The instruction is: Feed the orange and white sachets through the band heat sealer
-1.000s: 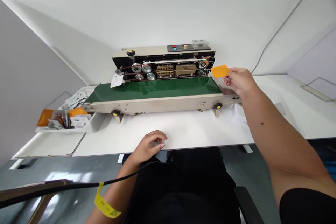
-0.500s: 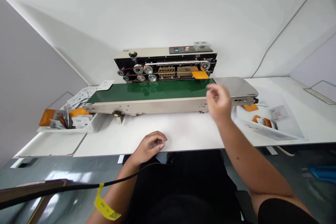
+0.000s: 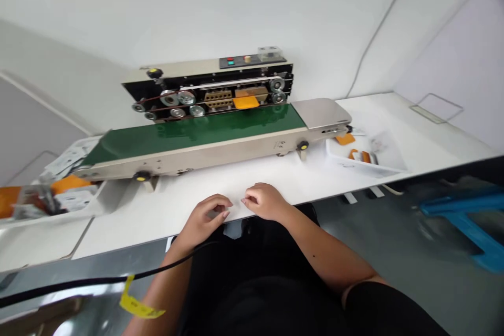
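Note:
My left hand (image 3: 205, 219) rests at the table's front edge, its fingers curved and a gap between thumb and fingertips, with nothing in it. Just to its right, my right hand (image 3: 265, 201) lies with curled fingers and nothing visible in them. The two hands are apart. Behind them stands a band sealing machine (image 3: 208, 84) with pulleys and a green conveyor belt (image 3: 189, 134). An orange packet (image 3: 246, 102) sticks out of the sealer's front, above the belt, touched by neither hand.
At the left end, a white bin (image 3: 112, 195) holds orange and white packets. Another white bin (image 3: 366, 164) with several packets stands under the belt's right end. A black cable (image 3: 98, 279) with a yellow tag crosses my left forearm. Blue furniture (image 3: 464, 215) is at right.
My right hand has come back from beside the belt to the table edge near my left hand. The orange packet has travelled left along the sealer. The view has turned right.

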{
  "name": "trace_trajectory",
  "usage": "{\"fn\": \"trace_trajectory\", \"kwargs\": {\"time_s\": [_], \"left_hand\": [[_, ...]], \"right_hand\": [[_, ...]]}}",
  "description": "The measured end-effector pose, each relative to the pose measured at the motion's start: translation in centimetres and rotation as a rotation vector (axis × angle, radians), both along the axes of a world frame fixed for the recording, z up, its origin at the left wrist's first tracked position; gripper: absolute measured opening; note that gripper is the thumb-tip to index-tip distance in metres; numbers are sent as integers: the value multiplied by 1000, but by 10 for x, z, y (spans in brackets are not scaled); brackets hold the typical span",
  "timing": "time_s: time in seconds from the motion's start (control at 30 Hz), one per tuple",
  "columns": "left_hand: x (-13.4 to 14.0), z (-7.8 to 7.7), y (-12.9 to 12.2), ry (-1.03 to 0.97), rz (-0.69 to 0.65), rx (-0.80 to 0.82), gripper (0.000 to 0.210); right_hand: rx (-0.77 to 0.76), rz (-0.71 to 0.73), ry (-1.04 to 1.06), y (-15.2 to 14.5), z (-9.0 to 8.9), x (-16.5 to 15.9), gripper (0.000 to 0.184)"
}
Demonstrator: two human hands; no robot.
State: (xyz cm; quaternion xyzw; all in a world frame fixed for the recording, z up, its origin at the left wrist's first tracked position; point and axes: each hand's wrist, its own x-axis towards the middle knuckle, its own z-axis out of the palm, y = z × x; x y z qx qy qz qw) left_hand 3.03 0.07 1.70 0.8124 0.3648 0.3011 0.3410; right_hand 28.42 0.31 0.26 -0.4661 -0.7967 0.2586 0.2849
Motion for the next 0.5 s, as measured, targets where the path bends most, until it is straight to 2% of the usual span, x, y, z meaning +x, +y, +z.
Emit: {"fn": "trace_trajectory", "kwargs": {"time_s": [0.23, 0.33, 0.37, 0.43, 0.5], "left_hand": [[3, -4, 8, 59, -28, 75, 21], [3, -4, 7, 67, -19, 83, 21], [3, -4, 7, 66, -12, 83, 21], [3, -4, 6, 61, -7, 84, 20], [2, -5, 5, 55, -10, 83, 19]], "right_hand": [[41, 3, -13, 0, -7, 1, 35], [18, 57, -4, -3, -1, 5, 25], [-12, 142, 17, -5, 5, 11, 19], [-123, 426, 83, -15, 26, 36, 8], [-286, 738, 145, -31, 54, 82, 18]]}}
